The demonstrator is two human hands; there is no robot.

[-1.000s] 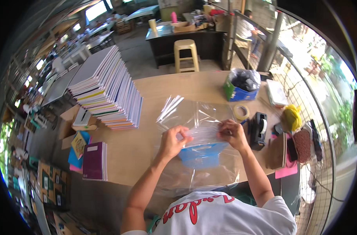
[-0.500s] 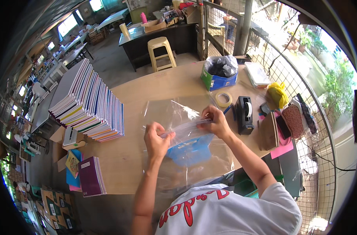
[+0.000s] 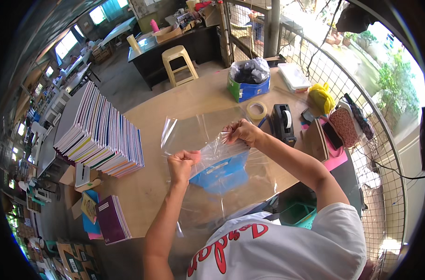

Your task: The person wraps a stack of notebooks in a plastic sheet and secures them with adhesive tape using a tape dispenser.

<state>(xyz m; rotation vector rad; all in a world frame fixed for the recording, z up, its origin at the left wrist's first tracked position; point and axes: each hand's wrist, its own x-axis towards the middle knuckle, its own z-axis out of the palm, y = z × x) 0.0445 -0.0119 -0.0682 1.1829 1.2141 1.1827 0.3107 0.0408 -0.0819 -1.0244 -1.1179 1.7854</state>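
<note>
Both my hands grip a gathered edge of clear plastic film above the wooden table. My left hand is closed, pinching the film between thumb and fingers. Farther right and a little higher, my right hand pinches another part of that edge, its fingers bent. Below the gathered edge, a bright blue piece shows through the film; I cannot tell what it is. More film spreads flat over the table around it and reaches the near edge.
A tall stack of spiral notebooks stands left, with purple notebooks nearer. To the right are a tape roll, a black tape dispenser, a lined box, a yellow bundle and a brown pouch.
My right hand has moved slightly left and farther away, and my left hand slightly left. The gathered film has shifted between them. The whole view has turned a little.
</note>
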